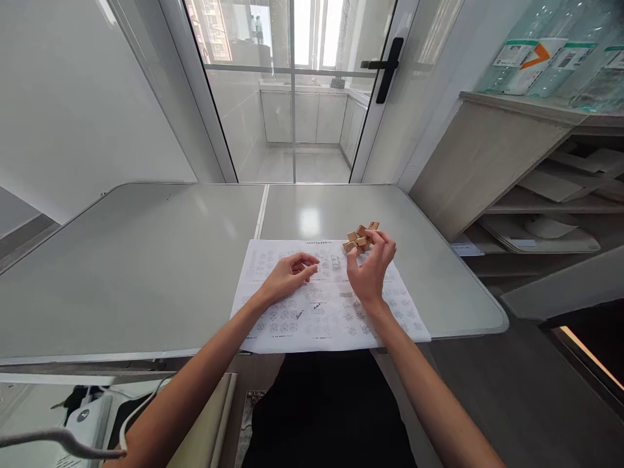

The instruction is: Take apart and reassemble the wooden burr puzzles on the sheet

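Observation:
A small wooden interlocking puzzle [359, 238] made of light-brown sticks sits at the top right edge of a printed paper sheet [273, 338]. My right hand [373, 266] has its thumb and fingers bent around the near right side of the puzzle; the fingertips are partly hidden by it. Over the left half of the sheet lies my left hand [288, 276], its fingers loosely curled, thumb a little apart, with nothing visible between them. Printed diagrams and a few handwritten tick marks cover the sheet.
A grey-white table [146, 273] with a seam carries the sheet. Beyond it stands a glass door with a black handle [387, 68]. At the right, shelves [550, 209] hold papers, with plastic bottles [550, 62] on top. A white cable [141, 413] runs at the lower left.

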Motion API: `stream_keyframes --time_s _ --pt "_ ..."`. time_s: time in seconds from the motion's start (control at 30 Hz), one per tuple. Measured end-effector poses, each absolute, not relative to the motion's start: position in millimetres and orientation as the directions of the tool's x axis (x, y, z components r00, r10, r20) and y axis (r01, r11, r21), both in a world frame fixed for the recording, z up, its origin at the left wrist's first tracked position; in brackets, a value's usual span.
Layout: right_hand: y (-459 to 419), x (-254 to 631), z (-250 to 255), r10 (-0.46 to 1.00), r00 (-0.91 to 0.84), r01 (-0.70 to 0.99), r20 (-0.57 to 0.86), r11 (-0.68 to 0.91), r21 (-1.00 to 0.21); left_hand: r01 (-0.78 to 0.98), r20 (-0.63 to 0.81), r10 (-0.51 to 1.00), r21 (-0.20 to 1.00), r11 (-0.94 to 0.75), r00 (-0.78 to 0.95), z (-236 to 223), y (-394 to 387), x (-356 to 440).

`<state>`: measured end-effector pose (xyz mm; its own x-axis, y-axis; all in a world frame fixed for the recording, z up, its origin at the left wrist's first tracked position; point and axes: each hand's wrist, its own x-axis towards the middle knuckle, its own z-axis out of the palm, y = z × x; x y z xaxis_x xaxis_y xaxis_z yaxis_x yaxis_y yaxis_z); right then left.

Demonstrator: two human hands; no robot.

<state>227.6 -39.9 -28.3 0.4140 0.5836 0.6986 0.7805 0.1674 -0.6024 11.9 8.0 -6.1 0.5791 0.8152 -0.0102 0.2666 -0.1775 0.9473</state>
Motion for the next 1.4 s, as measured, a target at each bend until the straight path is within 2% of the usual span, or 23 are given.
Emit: stream_keyframes --time_s 0.3,0.6,0.9,1.1,1.4 --pt "-26 244 -49 0.609 0.508 0.805 0.609 -0.086 -0.587 0.257 -0.007 0.813 0.950 -0.176 0.582 -9 10 12" --pt "-20 248 -68 0.736 0.459 0.794 0.498 -0.088 -0.601 0.262 0.003 0.818 0.947 -0.188 0.575 -8 8 13" --pt "-18 248 -74 0.750 0.542 0.715 0.379 -0.174 -0.677 0.267 -0.003 0.817 0.946 -0.184 0.576 -7 8 12" --pt "-14 250 -79 0.733 0.524 0.734 0.434 -0.131 -0.666 0.271 -0.007 0.817 0.945 -0.183 0.576 -7 8 12" --pt "-15 251 -74 0.744 0.534 0.703 0.402 -0.126 -0.700 0.270 -0.013 0.818 0.947 -0.176 0.575 -4 7 12"
